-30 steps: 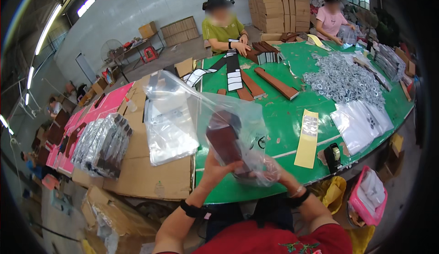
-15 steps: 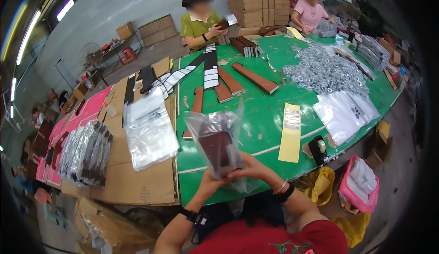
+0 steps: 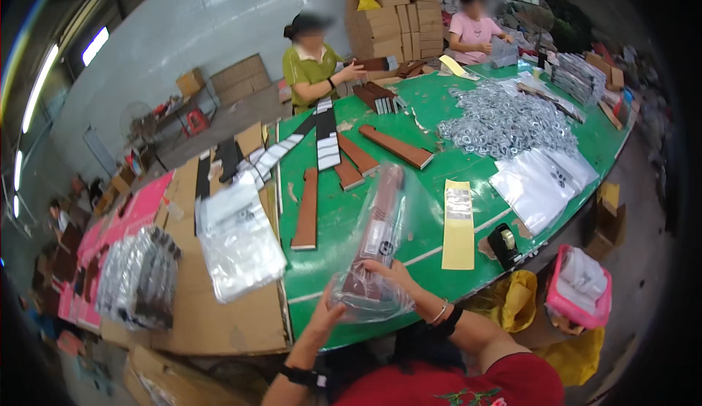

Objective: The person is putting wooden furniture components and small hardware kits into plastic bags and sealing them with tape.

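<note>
A long dark brown bundle of wooden-looking pieces [image 3: 379, 212] lies inside a clear plastic bag [image 3: 413, 219], its far end pointing away from me over the green table. A pale label shows on the bundle through the film. My right hand [image 3: 393, 278] closes on the near right part of the bag, fingers across its top. At the near left corner, my left hand [image 3: 322, 320] grips the bag's edge. Left of the bag, a brown strip [image 3: 306, 208] rests on the table, and a yellow label sheet [image 3: 458, 223] lies to its right.
Flat clear bags [image 3: 241, 241] lie on cardboard at left, beside wrapped bundles [image 3: 139, 278]. A heap of metal rings [image 3: 504, 122] covers the far right. A tape dispenser [image 3: 504, 243] stands at the near edge. Two co-workers, one in a green shirt [image 3: 311, 77], work across the table.
The bagged bundle has turned from end-on to lying lengthwise away from me. My left hand has shifted left and down, the right slightly down. The green-shirted co-worker now holds a brown piece stretched out sideways.
</note>
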Demonstrator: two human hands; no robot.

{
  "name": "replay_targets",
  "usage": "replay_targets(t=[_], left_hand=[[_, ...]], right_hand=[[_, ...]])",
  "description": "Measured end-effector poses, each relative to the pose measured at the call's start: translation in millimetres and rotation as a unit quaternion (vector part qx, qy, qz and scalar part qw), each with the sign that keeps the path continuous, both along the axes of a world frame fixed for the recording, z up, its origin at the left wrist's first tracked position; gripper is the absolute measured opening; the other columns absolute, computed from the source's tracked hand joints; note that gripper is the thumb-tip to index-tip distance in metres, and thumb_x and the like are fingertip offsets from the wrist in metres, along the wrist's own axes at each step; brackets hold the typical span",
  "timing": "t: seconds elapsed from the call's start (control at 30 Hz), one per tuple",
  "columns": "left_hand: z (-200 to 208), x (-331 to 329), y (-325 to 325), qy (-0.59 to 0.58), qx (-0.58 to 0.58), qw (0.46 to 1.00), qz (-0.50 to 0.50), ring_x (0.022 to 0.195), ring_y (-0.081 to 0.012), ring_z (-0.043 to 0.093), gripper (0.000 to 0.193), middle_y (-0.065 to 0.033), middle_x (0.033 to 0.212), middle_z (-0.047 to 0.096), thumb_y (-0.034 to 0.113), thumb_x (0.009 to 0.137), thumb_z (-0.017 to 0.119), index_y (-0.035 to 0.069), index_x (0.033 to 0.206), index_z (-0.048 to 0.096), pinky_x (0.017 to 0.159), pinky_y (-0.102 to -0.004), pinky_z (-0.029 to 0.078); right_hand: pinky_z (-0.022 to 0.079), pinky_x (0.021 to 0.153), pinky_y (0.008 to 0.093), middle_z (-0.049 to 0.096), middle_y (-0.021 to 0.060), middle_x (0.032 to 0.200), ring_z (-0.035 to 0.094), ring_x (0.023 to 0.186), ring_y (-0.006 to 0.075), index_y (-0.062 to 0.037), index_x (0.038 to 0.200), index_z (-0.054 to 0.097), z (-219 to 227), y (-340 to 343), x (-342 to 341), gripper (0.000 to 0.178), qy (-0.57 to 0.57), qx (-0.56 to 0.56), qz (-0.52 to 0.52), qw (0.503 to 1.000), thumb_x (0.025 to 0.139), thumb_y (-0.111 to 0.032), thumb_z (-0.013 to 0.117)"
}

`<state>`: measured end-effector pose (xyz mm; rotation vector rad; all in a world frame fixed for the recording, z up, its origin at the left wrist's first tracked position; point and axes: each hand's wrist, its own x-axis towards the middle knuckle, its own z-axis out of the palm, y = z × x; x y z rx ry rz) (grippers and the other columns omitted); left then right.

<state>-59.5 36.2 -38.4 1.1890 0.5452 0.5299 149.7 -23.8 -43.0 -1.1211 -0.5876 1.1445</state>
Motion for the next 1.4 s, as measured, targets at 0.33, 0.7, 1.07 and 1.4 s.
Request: replay_targets(t=[0.33,0.7,1.07,1.4], left_hand=[[-37.7,-67.9,14.6,0.050,0.028,0.952,0.300,0.083,-0.0161,0.065,0.061,-0.0080,0.101,0.066,0.009,0.093,0.063,0.009,0.148,0.036,0.066,-0.0267,0.051],[-15.2,-44.3,-67.7,0.271,0.328,0.891,0.157,0.095,-0.0226,0.060,0.032,-0.0120,0.110,0.061,0.017,0.092,0.066,-0.001,0.117,0.058,0.079,-0.0329,0.050],[14.9,-2.9,-65.6,0.150,0.355,0.907,0.171,0.129,-0.0242,0.049,0.046,-0.0117,0.138,0.056,0.022,0.095,0.062,0.001,0.136,0.055,0.110,-0.0365,0.033],[71.1,-28.9,-13.6,0.015,0.126,0.981,0.146,0.108,-0.0197,0.060,0.035,-0.0151,0.111,0.069,0.022,0.104,0.041,-0.002,0.117,0.064,0.101,-0.0346,0.042]], right_hand=[[0.055,0.079,0.0339,0.063,0.0074,0.108,0.064,0.097,0.0179,-0.0035,0.122,0.053,-24.1,-9.7,-30.7,0.043,0.091,-0.015,-0.003,0.996,0.090,-0.026,0.071],[0.056,0.074,0.0334,0.059,0.0045,0.100,0.061,0.092,0.0147,-0.0045,0.109,0.051,0.9,-44.6,-53.9,0.036,0.086,-0.014,-0.040,0.995,0.088,-0.024,0.073],[0.051,0.084,0.0309,0.062,0.0072,0.117,0.061,0.107,0.0157,-0.0038,0.123,0.050,14.6,-40.9,-56.8,0.037,0.050,0.071,0.055,0.995,0.096,-0.025,0.063],[0.015,0.117,0.0581,0.028,0.0137,0.155,0.016,0.148,0.0345,-0.0144,0.154,0.023,37.9,-12.4,66.5,0.121,-0.757,-0.011,-0.185,0.626,0.054,-0.025,0.090]])
